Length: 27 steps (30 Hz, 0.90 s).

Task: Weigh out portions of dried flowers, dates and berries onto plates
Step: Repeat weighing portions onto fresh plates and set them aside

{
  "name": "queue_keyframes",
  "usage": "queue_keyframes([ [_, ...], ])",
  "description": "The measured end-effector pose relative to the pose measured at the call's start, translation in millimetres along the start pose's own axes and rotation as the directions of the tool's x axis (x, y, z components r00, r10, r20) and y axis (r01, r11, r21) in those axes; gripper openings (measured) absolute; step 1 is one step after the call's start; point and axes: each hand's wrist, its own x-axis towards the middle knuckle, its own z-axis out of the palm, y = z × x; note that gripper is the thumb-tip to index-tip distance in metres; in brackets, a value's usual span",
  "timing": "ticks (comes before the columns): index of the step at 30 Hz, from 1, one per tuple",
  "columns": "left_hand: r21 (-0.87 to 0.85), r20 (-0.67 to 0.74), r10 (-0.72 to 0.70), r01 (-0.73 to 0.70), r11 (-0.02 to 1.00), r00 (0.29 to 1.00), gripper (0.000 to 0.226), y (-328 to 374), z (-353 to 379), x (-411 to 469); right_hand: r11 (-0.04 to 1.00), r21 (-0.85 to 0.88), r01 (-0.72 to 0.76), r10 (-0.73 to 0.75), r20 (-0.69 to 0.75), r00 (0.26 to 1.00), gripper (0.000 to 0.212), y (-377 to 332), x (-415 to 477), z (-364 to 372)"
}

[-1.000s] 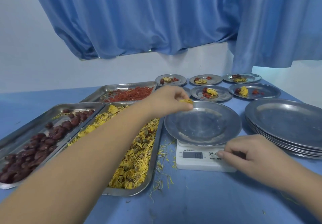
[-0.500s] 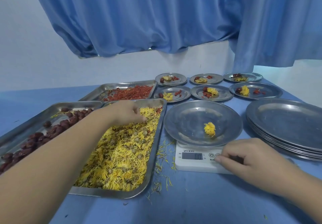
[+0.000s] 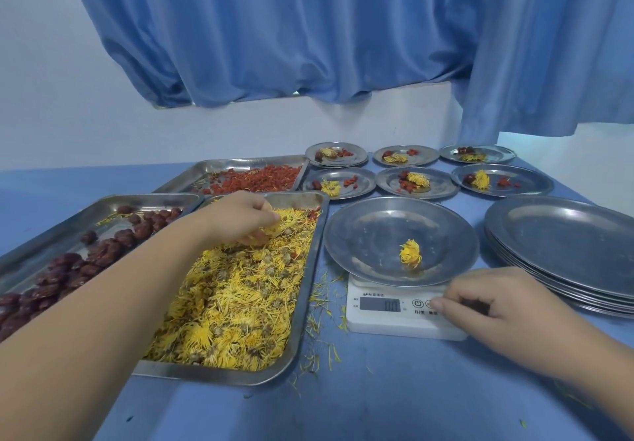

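- Steel plates show the tally: six small filled plates (image 3: pixel 360 180) stand at the back of the tabletop (image 3: pixel 377 389). Each carries yellow flower, red berries and what looks like a dark date, so six portions look finished.
- A seventh plate (image 3: pixel 360 234) sits on the white scale (image 3: pixel 394 324). It holds one flower head (image 3: pixel 410 252) and no date or berries yet. The display (image 3: pixel 380 304) appears to read zero.
- The left hand (image 3: pixel 240 216) is down among the dried flowers (image 3: pixel 240 303) at the far end of their tray (image 3: pixel 305 303), its grip pinched on a tuft of them.
- The right hand (image 3: pixel 480 303) rests at the scale's right front corner. Its grip is curled in with nothing seen inside it, and one fingertip touches the top by the buttons.
- Dates (image 3: pixel 103 255) fill the tray at far left, and berries (image 3: pixel 260 180) lie in the tray behind.
- A stack of empty plates (image 3: pixel 566 245) waits on the right, so I judge many portions remain and this one is barely begun.
- Loose petals (image 3: pixel 322 320) lie on the tabletop between tray and scale.
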Motion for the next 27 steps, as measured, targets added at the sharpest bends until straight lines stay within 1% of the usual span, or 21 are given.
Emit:
queue_keyframes([
  [2,-0.075,0.033,-0.015,0.018,0.997,0.999,0.024,5.1,1.2,-2.1,1.0,0.005,0.003,-0.003,-0.004,1.0,0.043,-0.7,0.2,-0.1],
  [4,-0.027,0.029,-0.002,0.003,1.0,1.0,0.023,13.0,2.7,-5.3,1.0,0.012,0.008,-0.008,-0.007,1.0,0.042,-0.9,0.2,0.1],
  [6,0.058,-0.052,0.061,-0.058,0.997,0.997,0.023,24.4,6.4,-9.1,1.0,0.014,0.007,-0.007,-0.01,1.0,0.042,-1.1,0.3,0.2],
  [8,0.076,-0.121,0.137,-0.129,0.989,0.983,0.021,39.5,14.0,-14.5,1.0,0.021,0.003,-0.002,-0.017,1.0,0.043,-1.7,0.2,0.0],
  [13,0.056,-0.122,0.33,-0.325,0.944,0.936,0.014,82.7,49.1,-17.1,0.997,0.079,0.014,-0.008,-0.085,0.996,0.04,-8.8,0.6,0.5],
  [15,0.039,-0.086,0.369,-0.367,0.93,0.926,0.015,96.5,63.1,-13.3,0.996,0.088,0.027,-0.017,-0.11,0.994,0.037,-11.9,0.8,2.6],
  [16,0.043,-0.043,0.376,-0.374,0.926,0.926,0.019,101.1,69.1,-11.4,0.996,0.077,0.033,-0.024,-0.121,0.992,0.036,-13.6,0.6,3.3],
  [18,0.056,0.063,0.378,-0.381,0.923,0.924,0.036,104.3,77.1,-9.9,0.998,0.057,0.034,-0.026,-0.14,0.99,0.036,-16.1,-0.6,3.6],
  [21,0.011,0.181,0.411,-0.42,0.907,0.893,0.063,98.1,80.0,-14.6,0.996,0.084,0.013,0.003,-0.182,0.983,0.038,-21.7,-1.5,0.8],
  [23,0.004,0.202,0.447,-0.457,0.89,0.872,0.067,90.3,77.3,-19.9,0.99,0.143,0.01,0.024,-0.235,0.972,0.039,-29.0,-0.5,0.7],
  [25,0.003,0.136,0.48,-0.485,0.875,0.867,0.057,79.3,69.3,-25.7,0.981,0.187,0.046,0.008,-0.281,0.96,0.04,-42.4,2.9,4.6],
  [27,0.035,0.023,0.483,-0.484,0.874,0.875,0.043,65.8,52.9,-29.4,0.974,0.207,0.098,-0.036,-0.286,0.958,0.036,-61.3,10.2,11.7],
])
